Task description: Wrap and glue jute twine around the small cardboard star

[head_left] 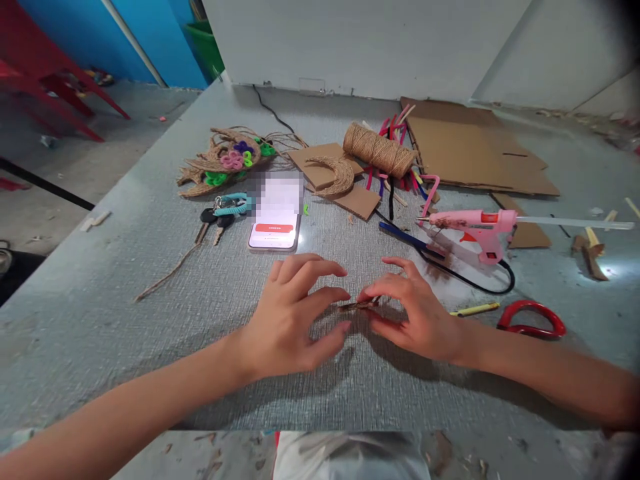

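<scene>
My right hand [413, 310] pinches a small, thin brown piece [354, 306] between thumb and finger, low over the grey table; its exact kind is too small to make out. On the other side of that piece, my left hand [300, 313] has its fingers curved and apart, the tips close to it without a visible grip. Beyond both hands lie a crescent wrapped in twine [343, 175] and a roll of jute twine [379, 149]. A pink glue gun [475, 223] rests on its side to the right, with a clear glue stick [575, 223] protruding from its back.
Red-handled scissors [533, 331] and a yellow stick [477, 309] lie beside my right forearm. A lit phone [274, 233], keys [219, 217], a blue pen [410, 238] and a twine piece with colourful flowers [230, 160] sit farther back. Cardboard sheets [465, 150] lie at the back right.
</scene>
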`<act>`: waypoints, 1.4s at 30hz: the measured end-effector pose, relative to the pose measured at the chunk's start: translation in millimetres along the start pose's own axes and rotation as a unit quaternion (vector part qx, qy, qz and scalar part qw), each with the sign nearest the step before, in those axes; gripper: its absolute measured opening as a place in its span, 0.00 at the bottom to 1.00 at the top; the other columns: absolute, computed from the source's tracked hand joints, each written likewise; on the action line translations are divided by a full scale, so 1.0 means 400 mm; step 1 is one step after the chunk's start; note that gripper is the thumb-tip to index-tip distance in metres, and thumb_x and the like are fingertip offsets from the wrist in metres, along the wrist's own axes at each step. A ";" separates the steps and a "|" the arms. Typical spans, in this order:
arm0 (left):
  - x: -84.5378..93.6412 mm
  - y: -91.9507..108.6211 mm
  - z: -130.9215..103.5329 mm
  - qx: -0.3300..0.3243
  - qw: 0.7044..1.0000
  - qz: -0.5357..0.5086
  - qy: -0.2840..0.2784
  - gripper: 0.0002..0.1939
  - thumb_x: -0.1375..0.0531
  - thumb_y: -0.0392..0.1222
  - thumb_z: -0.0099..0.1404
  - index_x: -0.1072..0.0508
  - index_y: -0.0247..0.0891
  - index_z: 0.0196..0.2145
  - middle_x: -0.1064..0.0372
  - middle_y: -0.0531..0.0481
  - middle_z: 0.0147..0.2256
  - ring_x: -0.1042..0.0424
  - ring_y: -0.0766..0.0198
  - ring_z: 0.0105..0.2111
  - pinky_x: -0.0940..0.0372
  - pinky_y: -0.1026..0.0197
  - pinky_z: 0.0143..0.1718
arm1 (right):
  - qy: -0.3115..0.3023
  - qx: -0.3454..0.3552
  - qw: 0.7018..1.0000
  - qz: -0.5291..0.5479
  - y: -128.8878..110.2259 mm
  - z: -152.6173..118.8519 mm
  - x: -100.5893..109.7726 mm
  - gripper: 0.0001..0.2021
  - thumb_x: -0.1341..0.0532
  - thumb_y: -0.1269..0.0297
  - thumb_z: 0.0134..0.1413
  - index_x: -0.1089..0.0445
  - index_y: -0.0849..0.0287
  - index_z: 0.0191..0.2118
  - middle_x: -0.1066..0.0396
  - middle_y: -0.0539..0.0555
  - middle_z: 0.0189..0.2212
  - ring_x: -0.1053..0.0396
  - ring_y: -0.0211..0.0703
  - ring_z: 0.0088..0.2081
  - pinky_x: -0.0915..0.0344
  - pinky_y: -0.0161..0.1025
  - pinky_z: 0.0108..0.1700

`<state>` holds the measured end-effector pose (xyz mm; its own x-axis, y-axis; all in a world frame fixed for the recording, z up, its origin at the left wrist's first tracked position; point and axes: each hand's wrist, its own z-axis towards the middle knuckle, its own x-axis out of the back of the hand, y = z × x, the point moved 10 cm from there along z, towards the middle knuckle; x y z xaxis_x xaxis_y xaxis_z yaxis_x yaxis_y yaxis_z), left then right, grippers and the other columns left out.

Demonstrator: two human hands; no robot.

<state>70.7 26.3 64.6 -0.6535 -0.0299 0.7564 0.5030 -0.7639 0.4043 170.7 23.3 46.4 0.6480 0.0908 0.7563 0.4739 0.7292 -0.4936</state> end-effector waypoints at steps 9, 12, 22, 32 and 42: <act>-0.020 0.004 0.003 0.008 1.000 0.000 -0.003 0.03 0.41 0.38 0.60 0.26 0.40 0.32 0.31 0.49 0.42 0.37 0.55 0.44 0.45 0.53 0.39 | -0.001 0.067 0.995 -0.077 -0.040 0.001 0.000 0.10 0.44 0.73 0.55 0.42 0.56 0.43 0.27 0.44 0.30 0.30 0.33 0.31 0.49 0.49 0.56; -0.025 0.002 0.001 0.011 1.000 -0.004 -0.004 0.03 0.41 0.37 0.60 0.27 0.40 0.31 0.31 0.49 0.42 0.37 0.56 0.44 0.45 0.53 0.41 | 0.002 0.074 0.994 -0.080 -0.042 -0.001 -0.002 0.10 0.45 0.72 0.56 0.42 0.57 0.43 0.28 0.44 0.29 0.31 0.33 0.29 0.48 0.49 0.56; -0.069 -0.025 0.003 0.055 0.993 -0.082 -0.059 0.05 0.43 0.34 0.57 0.27 0.37 0.30 0.33 0.47 0.42 0.38 0.56 0.44 0.40 0.51 0.44 | -0.013 0.034 0.999 -0.021 -0.017 -0.004 -0.021 0.12 0.44 0.71 0.55 0.43 0.55 0.45 0.27 0.44 0.31 0.30 0.33 0.31 0.48 0.49 0.56; -0.085 -0.068 -0.007 0.145 0.965 -0.198 -0.089 0.06 0.42 0.38 0.54 0.26 0.39 0.29 0.34 0.47 0.42 0.36 0.56 0.44 0.40 0.47 0.46 | -0.022 -0.046 0.997 0.055 0.019 0.003 -0.025 0.12 0.41 0.70 0.53 0.41 0.56 0.43 0.27 0.45 0.33 0.29 0.33 0.31 0.45 0.47 0.53; -0.104 -0.067 -0.008 0.150 0.967 -0.178 -0.102 0.05 0.41 0.34 0.54 0.25 0.39 0.27 0.32 0.48 0.40 0.34 0.58 0.43 0.39 0.48 0.45 | -0.027 -0.065 0.994 0.082 0.021 -0.004 -0.038 0.13 0.40 0.70 0.52 0.40 0.55 0.43 0.27 0.46 0.34 0.29 0.34 0.34 0.42 0.45 0.51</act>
<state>82.5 45.8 20.7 -0.7052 0.3512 0.6158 0.4289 -0.4803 0.7651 165.8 27.1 30.3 0.6918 0.2400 0.6810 0.4393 0.6086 -0.6608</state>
